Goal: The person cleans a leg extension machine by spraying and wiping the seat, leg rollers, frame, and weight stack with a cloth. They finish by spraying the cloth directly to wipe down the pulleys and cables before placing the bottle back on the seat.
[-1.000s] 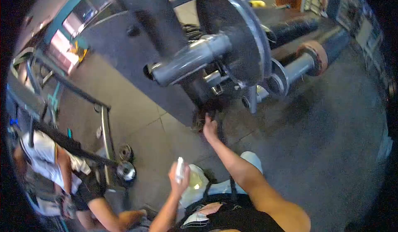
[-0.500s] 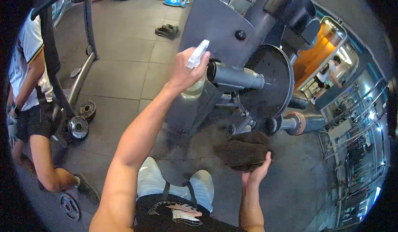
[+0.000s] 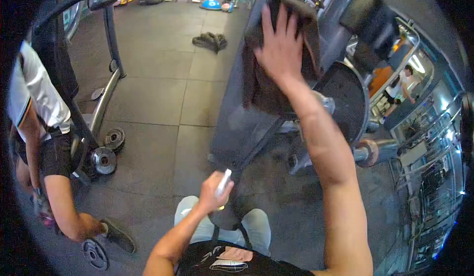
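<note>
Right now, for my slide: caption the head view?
Right hand on brown cloth against gym machine; left hand gripping white object.

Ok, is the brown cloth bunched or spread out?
Spread: the cloth lies over the machine panel, reaching past both sides of the right hand; whether doubled, I cannot tell.

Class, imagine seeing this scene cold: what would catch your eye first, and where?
Probably the dark brown cloth, spread under the right hand against the grey machine, upper centre. Then the left hand, lower centre, gripping a white nozzle. At the left edge, a person in a white shirt is near round weight plates.
</note>
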`<state>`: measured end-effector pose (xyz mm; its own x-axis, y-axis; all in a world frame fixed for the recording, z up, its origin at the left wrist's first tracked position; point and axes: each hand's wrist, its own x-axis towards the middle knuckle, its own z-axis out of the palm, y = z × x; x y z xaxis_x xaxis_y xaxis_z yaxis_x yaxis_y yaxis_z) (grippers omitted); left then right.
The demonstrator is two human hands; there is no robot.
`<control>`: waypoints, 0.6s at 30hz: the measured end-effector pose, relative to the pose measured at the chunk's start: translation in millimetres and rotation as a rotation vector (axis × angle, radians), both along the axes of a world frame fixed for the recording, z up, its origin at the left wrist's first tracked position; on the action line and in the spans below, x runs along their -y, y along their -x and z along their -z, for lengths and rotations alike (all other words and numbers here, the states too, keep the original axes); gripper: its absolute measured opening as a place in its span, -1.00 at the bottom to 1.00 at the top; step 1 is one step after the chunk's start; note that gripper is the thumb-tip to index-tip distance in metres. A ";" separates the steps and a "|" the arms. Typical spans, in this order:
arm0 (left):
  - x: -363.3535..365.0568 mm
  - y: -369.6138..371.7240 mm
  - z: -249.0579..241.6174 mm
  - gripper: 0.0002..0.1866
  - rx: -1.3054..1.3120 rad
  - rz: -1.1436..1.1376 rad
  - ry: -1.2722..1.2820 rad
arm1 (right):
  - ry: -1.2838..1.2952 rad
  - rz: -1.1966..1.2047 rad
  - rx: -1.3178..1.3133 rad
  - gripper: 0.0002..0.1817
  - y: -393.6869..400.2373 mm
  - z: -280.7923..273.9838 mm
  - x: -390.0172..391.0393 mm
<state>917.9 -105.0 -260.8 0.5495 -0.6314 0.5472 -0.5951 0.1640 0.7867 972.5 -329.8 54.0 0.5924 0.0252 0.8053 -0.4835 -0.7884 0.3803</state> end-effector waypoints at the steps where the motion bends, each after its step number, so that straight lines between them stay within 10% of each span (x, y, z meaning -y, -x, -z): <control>1: -14.9 8.9 7.0 -0.85 -0.036 0.038 -0.053 | 0.056 -0.050 0.104 0.02 -23.1 -8.2 -4.9; 4: -47.9 34.6 23.8 -0.84 -0.202 0.067 -0.158 | 0.135 -0.025 0.200 -0.43 -63.7 1.3 -23.5; 11: -78.5 53.4 15.3 -0.88 -0.212 0.026 -0.181 | -0.093 -0.114 -0.154 -0.39 -54.0 237.6 21.1; 14: -101.5 57.6 1.3 -0.89 -0.159 0.012 -0.157 | 0.258 0.239 -0.463 -0.50 24.4 344.6 15.4; 16: -121.7 64.4 -3.2 -0.88 -0.095 -0.032 -0.146 | -1.164 -0.234 -0.109 -0.52 101.5 327.9 -35.6; 18: -140.9 75.6 -10.2 -0.85 -0.143 -0.088 -0.150 | -1.287 -0.146 0.274 -0.49 123.2 319.7 -47.2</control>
